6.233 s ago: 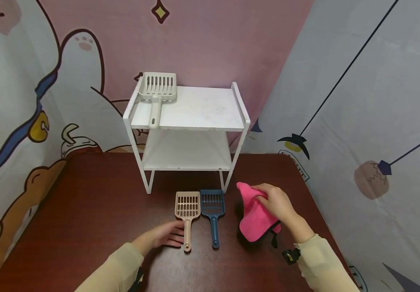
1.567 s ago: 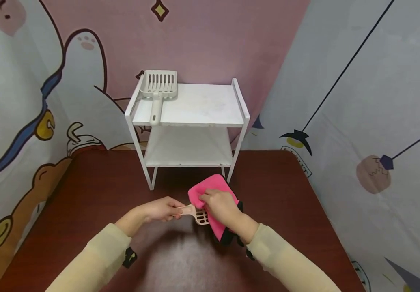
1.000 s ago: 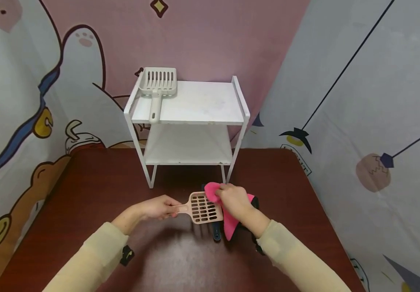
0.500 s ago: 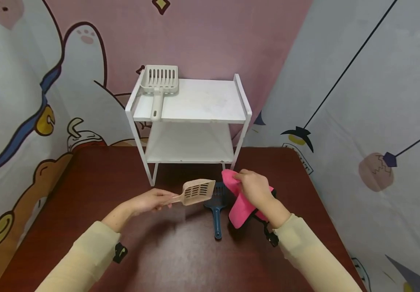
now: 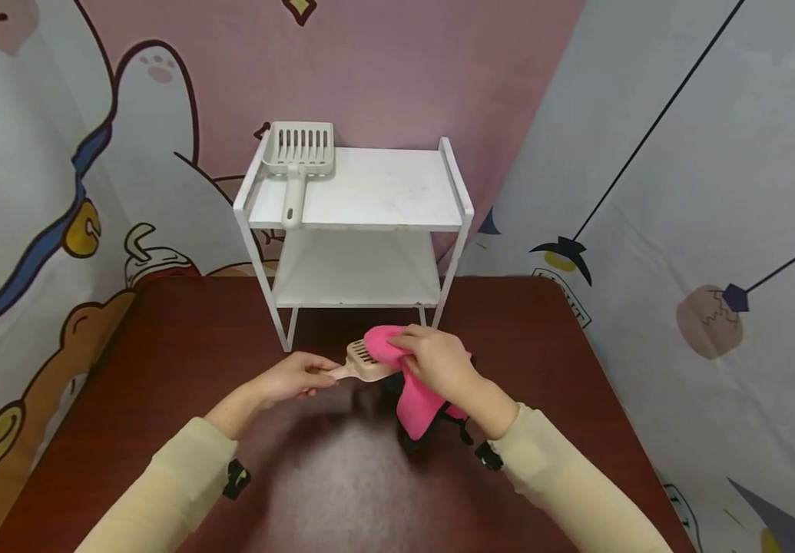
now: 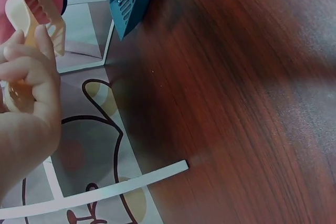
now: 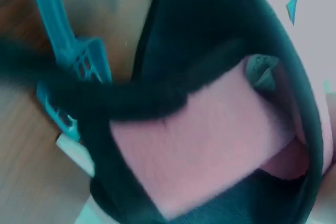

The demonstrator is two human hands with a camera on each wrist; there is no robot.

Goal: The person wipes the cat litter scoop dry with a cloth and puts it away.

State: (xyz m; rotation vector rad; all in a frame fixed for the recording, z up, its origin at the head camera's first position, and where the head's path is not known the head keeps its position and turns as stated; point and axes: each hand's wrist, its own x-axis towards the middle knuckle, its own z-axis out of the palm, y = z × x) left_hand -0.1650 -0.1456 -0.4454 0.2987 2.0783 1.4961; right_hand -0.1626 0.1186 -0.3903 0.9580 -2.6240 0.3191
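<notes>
My left hand (image 5: 295,378) pinches the handle of a beige litter scoop (image 5: 362,364) and holds it above the table, its slotted head pointing right. A pink cloth with black edging (image 5: 419,403) is gripped by my right hand (image 5: 442,362). A bunched fold of it lies over the right part of the scoop's head and hides that part. Below them a blue litter scoop (image 6: 130,3) rests on the table; the cloth covers most of it in the head view. In the right wrist view the cloth's pink and black sides (image 7: 205,140) fill the middle, blurred.
Behind the hands stands a white two-tier rack (image 5: 359,296). A white litter scoop (image 5: 298,157) lies on its top shelf at the left, handle toward me. The brown table (image 5: 183,361) meets printed wall sheets at the back and sides.
Since the earliest frame my left hand has lifted the beige scoop off the table. Over the last half second the cloth has moved left from beside the scoop onto its head.
</notes>
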